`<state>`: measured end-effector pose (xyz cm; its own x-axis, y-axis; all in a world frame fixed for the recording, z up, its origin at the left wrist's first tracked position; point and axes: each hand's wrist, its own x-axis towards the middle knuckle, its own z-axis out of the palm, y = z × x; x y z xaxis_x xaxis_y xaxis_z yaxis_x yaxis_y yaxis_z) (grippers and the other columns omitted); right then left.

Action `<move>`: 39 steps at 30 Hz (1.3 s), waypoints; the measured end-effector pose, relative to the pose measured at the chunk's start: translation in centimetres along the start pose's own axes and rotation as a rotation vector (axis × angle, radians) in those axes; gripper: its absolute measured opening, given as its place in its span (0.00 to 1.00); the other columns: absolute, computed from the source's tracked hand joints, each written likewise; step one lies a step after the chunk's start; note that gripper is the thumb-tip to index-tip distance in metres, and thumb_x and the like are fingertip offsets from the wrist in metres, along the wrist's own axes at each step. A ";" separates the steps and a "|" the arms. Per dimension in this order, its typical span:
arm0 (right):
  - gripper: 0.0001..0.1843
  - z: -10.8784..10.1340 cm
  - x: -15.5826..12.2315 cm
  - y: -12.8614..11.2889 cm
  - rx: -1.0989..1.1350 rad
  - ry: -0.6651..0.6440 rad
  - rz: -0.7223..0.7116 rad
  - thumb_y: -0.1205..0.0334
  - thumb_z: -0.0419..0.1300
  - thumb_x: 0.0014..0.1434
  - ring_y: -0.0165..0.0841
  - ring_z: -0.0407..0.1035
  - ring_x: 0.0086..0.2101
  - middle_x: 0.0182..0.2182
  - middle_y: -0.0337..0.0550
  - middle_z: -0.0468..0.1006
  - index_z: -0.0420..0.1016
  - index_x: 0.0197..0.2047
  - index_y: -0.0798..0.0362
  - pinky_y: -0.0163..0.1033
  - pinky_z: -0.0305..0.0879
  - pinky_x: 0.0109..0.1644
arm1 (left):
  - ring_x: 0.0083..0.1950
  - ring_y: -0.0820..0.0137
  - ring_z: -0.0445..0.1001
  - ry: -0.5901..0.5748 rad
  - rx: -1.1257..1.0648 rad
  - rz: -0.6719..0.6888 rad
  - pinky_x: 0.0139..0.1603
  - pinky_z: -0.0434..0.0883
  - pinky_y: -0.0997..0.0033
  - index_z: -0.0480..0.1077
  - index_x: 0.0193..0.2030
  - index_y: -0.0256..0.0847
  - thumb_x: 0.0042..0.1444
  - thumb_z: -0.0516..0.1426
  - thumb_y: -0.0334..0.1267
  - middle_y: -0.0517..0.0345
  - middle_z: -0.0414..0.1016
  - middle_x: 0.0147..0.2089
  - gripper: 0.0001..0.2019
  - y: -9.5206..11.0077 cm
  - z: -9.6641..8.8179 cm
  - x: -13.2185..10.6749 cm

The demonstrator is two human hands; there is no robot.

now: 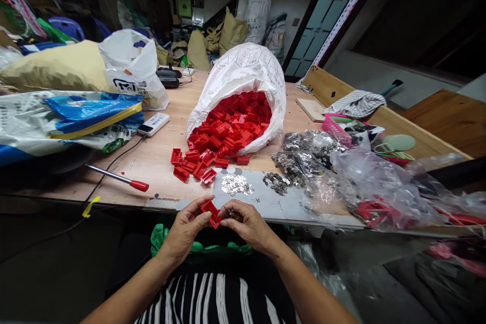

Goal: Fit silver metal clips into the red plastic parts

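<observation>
My left hand [184, 228] pinches a small red plastic housing [210, 207], hollow and box-shaped, just off the table's front edge. Against its right end are the fingers of my right hand [250, 225]. They close on a small tool [236, 215] with a brownish handle; its kind is mostly hidden by the fingers. Beyond my hands, a grey board [261, 207] bears a heap of shiny flat metal pieces [235, 185] and a darker heap of metal pieces [277, 183]. More red housings [195, 164] spill from a white woven sack [246, 63] lying on its side.
Clear plastic bags [311, 157] of metal parts crowd the right, near a pink basket [337, 129]. At the left lie a red-tipped metal lever [138, 185], a white device [154, 124] with a cable, and large bags [56, 66]. A green bag [157, 238] hangs below the front edge.
</observation>
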<state>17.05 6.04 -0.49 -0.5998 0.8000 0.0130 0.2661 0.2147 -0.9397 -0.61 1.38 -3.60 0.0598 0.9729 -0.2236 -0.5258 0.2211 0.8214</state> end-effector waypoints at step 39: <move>0.09 -0.8 -1.4 4.0 -0.386 0.363 0.016 0.67 0.54 0.60 0.34 0.69 0.38 0.40 0.43 0.75 0.70 0.45 0.50 0.40 0.65 0.45 | 0.48 0.58 0.73 -0.076 1.017 0.620 0.55 0.66 0.56 0.74 0.51 0.48 0.51 0.60 0.31 0.51 0.78 0.46 0.19 1.5 0.6 6.3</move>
<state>19.53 6.27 -3.99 -0.3115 0.9327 0.1817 0.5723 0.3367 -0.7477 -0.50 7.88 -3.50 0.1013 0.9269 0.3613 0.4285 -0.3684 0.8250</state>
